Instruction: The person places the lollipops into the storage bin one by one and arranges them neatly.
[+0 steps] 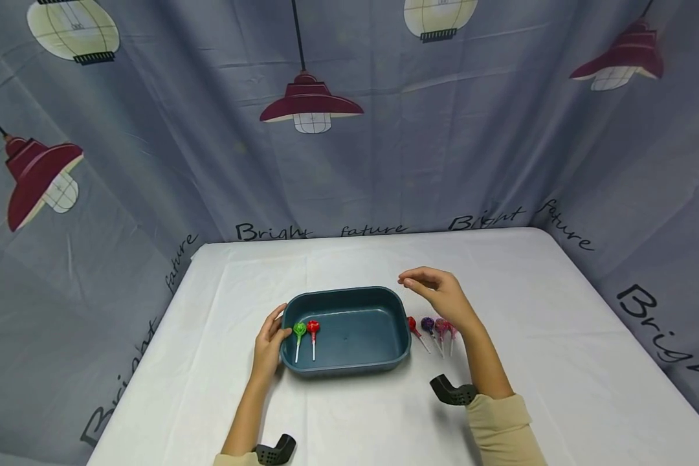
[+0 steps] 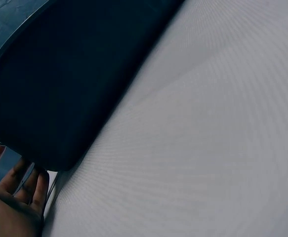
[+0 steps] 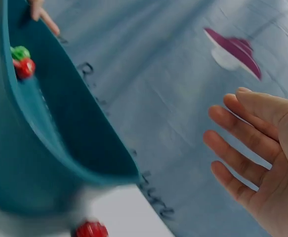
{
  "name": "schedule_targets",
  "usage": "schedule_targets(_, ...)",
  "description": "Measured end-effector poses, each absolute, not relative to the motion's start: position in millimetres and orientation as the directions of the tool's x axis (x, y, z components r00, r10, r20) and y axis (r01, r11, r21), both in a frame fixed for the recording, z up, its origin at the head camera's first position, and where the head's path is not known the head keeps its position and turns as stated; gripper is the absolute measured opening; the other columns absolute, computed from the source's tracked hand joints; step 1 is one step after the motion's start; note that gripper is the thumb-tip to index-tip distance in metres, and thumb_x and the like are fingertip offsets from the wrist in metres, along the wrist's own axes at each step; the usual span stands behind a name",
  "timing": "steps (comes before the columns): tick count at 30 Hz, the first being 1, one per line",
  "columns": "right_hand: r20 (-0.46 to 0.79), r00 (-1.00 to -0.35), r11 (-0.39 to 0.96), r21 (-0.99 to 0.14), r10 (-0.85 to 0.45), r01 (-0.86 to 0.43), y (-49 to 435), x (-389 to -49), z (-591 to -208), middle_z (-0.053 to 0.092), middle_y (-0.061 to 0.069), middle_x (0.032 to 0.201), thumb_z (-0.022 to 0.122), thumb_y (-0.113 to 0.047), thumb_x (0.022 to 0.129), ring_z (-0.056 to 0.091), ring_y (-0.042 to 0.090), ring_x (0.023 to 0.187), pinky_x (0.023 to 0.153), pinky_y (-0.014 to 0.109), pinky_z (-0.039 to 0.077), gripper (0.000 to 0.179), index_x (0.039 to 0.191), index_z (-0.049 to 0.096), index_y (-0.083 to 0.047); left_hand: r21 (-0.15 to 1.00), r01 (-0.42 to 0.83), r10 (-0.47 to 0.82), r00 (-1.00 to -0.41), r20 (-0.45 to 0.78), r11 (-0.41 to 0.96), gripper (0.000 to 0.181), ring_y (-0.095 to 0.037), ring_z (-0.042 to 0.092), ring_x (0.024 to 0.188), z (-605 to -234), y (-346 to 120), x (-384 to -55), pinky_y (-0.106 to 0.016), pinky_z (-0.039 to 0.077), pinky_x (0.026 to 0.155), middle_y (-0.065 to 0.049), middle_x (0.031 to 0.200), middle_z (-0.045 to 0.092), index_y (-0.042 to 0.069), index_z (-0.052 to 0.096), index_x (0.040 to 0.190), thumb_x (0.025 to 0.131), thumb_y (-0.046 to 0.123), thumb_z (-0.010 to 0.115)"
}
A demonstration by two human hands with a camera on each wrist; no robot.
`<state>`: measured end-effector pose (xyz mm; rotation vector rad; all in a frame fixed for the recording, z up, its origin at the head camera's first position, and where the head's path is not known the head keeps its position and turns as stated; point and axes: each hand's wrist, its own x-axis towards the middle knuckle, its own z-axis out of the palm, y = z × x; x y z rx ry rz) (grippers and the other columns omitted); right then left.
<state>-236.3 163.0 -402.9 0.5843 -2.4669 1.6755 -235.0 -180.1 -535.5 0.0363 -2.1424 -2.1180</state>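
My right sleeve (image 1: 503,427) beige, loose, folded near its edge. Just beside right sleeve: black wrist unit (image 1: 455,393), bent like elbow pipe, perforated. Well left of right sleeve: my left sleeve (image 1: 235,460), beige too; second black unit (image 1: 276,451), similarly bent, perforated.

A blue-gray curtain (image 1: 384,175) printed with red pendant lamps (image 1: 311,100), pale round lanterns (image 1: 72,29) and black lettering (image 1: 274,233) reading "Bright fature" hung behind and along both sides of a white-covered table (image 1: 559,336)
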Motion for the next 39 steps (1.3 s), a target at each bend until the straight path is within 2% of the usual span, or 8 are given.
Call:
schedule_targets(4, 0.329, -0.927, 0.280, -0.886, -0.179, -0.369, 191, -244, -428, 0.065, 0.016, 0.105, 0.056, -0.011, 0.091, 0.061, 0.024, 0.098, 0.084, 0.021, 0.045, 0.023, 0.110, 0.063, 0.001, 0.997, 0.080, -0.087, -0.993, 0.080, -0.002, 0.049, -0.025, 0.046, 0.119, -534, -181, -234, -0.017, 0.037, 0.087, -0.016, 0.131, 0.050, 0.014, 0.047, 0.136, 0.088, 0.001, 0.051)
schedule_targets(7, 0.355, -0.924, 0.208, -0.902, -0.142, -0.378, 214, -250, -453, 0.065, 0.013, 0.106, 0.058, -0.014, 0.091, 0.061, 0.019, 0.097, 0.084, 0.022, 0.045, 0.024, 0.111, 0.064, -0.003, 0.996, 0.090, -0.084, -0.992, 0.089, -0.006, 0.049, -0.026, 0.046, 0.118, -534, -181, -234, -0.017, 0.038, 0.087, -0.016, 0.131, 0.050, 0.013, 0.046, 0.136, 0.088, 0.001, 0.051)
schedule_targets(12, 0.333, -0.941, 0.220, -0.915, -0.069, -0.340, 257, -268, -513, 0.065, 0.006, 0.109, 0.061, -0.021, 0.089, 0.060, 0.016, 0.099, 0.086, 0.023, 0.044, 0.029, 0.115, 0.064, -0.007, 0.996, 0.090, -0.097, -0.991, 0.090, 0.012, 0.049, -0.024, 0.049, 0.115, -536, -181, -234, -0.018, 0.039, 0.086, -0.015, 0.128, 0.053, 0.015, 0.049, 0.134, 0.087, 0.000, 0.052)
schedule_targets(14, 0.314, -0.949, 0.292, -0.905, -0.032, -0.309, 270, -275, -535, 0.065, 0.005, 0.110, 0.062, -0.025, 0.088, 0.060, 0.014, 0.100, 0.085, 0.019, 0.043, 0.033, 0.116, 0.063, -0.006, 0.996, 0.088, -0.099, -0.991, 0.090, 0.022, 0.049, -0.024, 0.050, 0.115, -537, -182, -234, -0.018, 0.039, 0.086, -0.015, 0.127, 0.053, 0.016, 0.049, 0.134, 0.087, 0.001, 0.052)
schedule_targets(19, 0.289, -0.957, 0.346, -0.901, 0.031, -0.261, 275, -264, -534, 0.066, 0.003, 0.106, 0.065, -0.028, 0.085, 0.061, 0.009, 0.096, 0.079, 0.015, 0.044, 0.040, 0.115, 0.062, 0.000, 0.996, 0.083, -0.103, -0.991, 0.085, 0.019, 0.049, -0.022, 0.050, 0.115, -537, -182, -235, -0.019, 0.039, 0.087, -0.012, 0.127, 0.054, 0.019, 0.050, 0.133, 0.087, 0.002, 0.052)
schedule_targets(24, 0.205, -0.975, 0.314, -0.934, 0.083, -0.169, 268, -242, -513, 0.068, 0.000, 0.103, 0.066, -0.023, 0.085, 0.061, 0.000, 0.091, 0.076, 0.013, 0.044, 0.041, 0.114, 0.060, 0.006, 0.998, 0.069, -0.101, -0.992, 0.070, 0.014, 0.048, -0.020, 0.048, 0.117, -536, -182, -235, -0.019, 0.038, 0.088, -0.010, 0.128, 0.053, 0.021, 0.050, 0.132, 0.087, 0.003, 0.053)
schedule_targets(31, 0.152, -0.988, 0.276, -0.952, 0.040, -0.136, 274, -236, -530, 0.067, 0.001, 0.105, 0.065, -0.019, 0.086, 0.061, 0.000, 0.090, 0.075, 0.016, 0.046, 0.041, 0.118, 0.058, 0.007, 0.998, 0.057, -0.097, -0.994, 0.057, 0.000, 0.048, -0.019, 0.047, 0.117, -535, -182, -235, -0.017, 0.038, 0.087, -0.010, 0.128, 0.053, 0.020, 0.051, 0.132, 0.087, 0.002, 0.052)
schedule_targets(39, 0.077, -0.997, 0.361, -0.929, -0.016, -0.077, 274, -235, -539, 0.062, 0.018, 0.112, 0.065, -0.026, 0.085, 0.059, 0.003, 0.091, 0.078, 0.014, 0.042, 0.044, 0.121, 0.059, -0.001, 0.997, 0.071, -0.068, -0.995, 0.070, -0.009, 0.049, -0.024, 0.047, 0.118, -527, -182, -232, -0.019, 0.039, 0.086, -0.016, 0.130, 0.051, 0.014, 0.048, 0.135, 0.088, -0.001, 0.051)
